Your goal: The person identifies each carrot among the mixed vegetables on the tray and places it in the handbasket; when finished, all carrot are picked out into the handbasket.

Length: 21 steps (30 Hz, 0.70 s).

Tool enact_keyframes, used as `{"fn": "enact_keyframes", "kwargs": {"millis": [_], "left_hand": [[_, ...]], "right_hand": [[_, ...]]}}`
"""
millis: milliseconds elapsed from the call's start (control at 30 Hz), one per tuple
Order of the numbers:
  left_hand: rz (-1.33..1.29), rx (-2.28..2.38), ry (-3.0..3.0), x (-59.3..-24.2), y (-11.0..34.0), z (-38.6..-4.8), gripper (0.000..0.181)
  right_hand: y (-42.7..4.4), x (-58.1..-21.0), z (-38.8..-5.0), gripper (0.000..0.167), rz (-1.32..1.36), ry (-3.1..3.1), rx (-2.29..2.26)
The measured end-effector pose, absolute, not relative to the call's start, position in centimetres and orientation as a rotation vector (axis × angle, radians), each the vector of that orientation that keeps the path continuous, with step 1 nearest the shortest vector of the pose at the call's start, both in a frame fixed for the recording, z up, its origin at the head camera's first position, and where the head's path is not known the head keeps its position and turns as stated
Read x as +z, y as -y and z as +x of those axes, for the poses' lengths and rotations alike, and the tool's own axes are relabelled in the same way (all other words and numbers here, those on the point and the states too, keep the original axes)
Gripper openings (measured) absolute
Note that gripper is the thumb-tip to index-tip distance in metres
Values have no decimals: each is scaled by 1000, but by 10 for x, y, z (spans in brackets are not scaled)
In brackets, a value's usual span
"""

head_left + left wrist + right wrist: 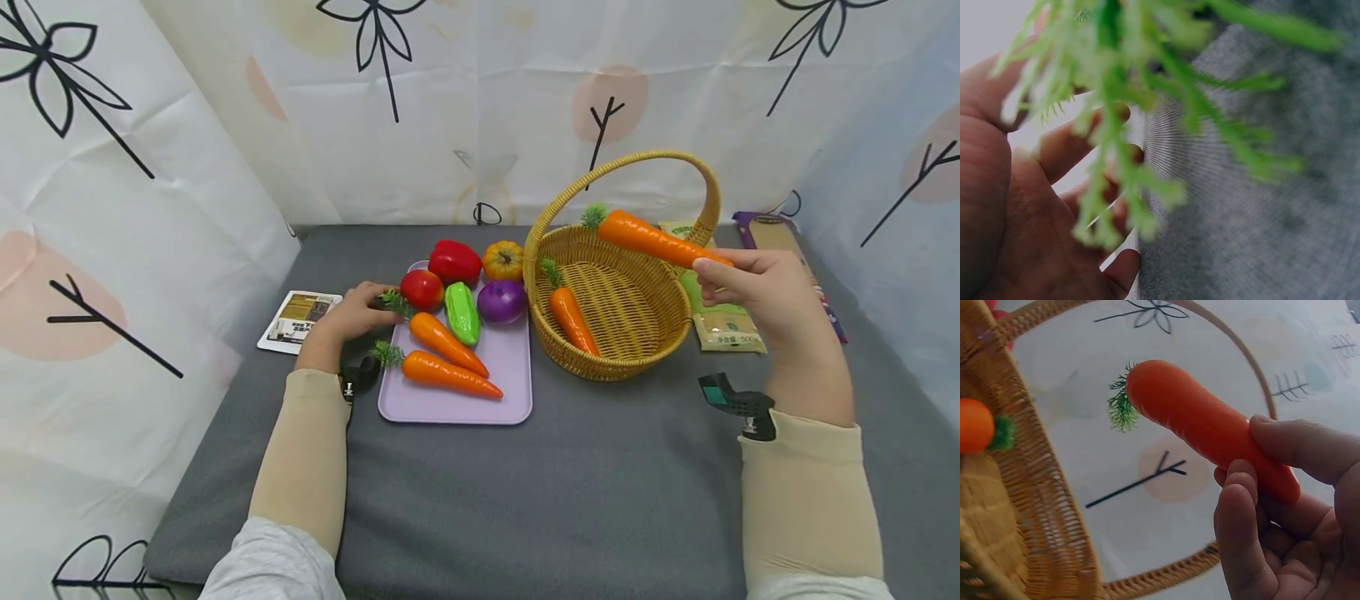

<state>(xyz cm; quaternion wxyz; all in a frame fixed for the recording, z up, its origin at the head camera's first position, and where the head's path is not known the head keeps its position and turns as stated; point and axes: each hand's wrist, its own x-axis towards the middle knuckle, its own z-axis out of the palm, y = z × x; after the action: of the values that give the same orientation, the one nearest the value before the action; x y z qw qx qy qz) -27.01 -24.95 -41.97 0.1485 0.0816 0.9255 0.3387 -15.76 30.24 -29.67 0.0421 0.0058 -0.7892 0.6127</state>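
From the head view, the right hand (pixel 780 296) pinches a carrot (pixel 648 238) by its narrow end, holding it up over the wicker basket (pixel 637 304), leafy end toward the left. Another carrot (pixel 573 321) leans inside the basket. Well apart from the right hand, the left hand (pixel 348 321) is at the left side of a lilac tray (pixel 457 410), its fingers close to a tomato (pixel 422 290) and the leafy top of the upper of two tray carrots (pixel 450 343). A red pepper (pixel 454 262), a green vegetable (pixel 462 313) and a purple onion (pixel 502 301) are grouped at the tray's far end. Tray and basket stand on the grey table (pixel 562 492).

From the left wrist, blurred green leaves (pixel 1107 94) cross before the left hand, whose fingers are loosely bent and spread; whether they touch the leaves I cannot tell.

From the right wrist, thumb and fingers clamp the carrot's narrow end, beside the basket's handle.
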Motion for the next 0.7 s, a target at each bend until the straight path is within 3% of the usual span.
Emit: {"fn": "enact_keyframes", "kwargs": {"millis": [100, 267, 333, 700], "left_hand": [[229, 972, -2664, -420, 250, -270, 69], [223, 963, -2666, -420, 250, -270, 70], [223, 962, -2665, -421, 250, -271, 70], [235, 974, -2676, -421, 250, -270, 68]], "right_hand": [[-293, -302, -163, 13, -1, 2541, 1758], [-280, -308, -170, 56, -51, 2698, 1561], [-276, -310, -173, 66, -69, 2754, 1479], [-260, -330, -188, 66, -105, 2900, 1318]]}}
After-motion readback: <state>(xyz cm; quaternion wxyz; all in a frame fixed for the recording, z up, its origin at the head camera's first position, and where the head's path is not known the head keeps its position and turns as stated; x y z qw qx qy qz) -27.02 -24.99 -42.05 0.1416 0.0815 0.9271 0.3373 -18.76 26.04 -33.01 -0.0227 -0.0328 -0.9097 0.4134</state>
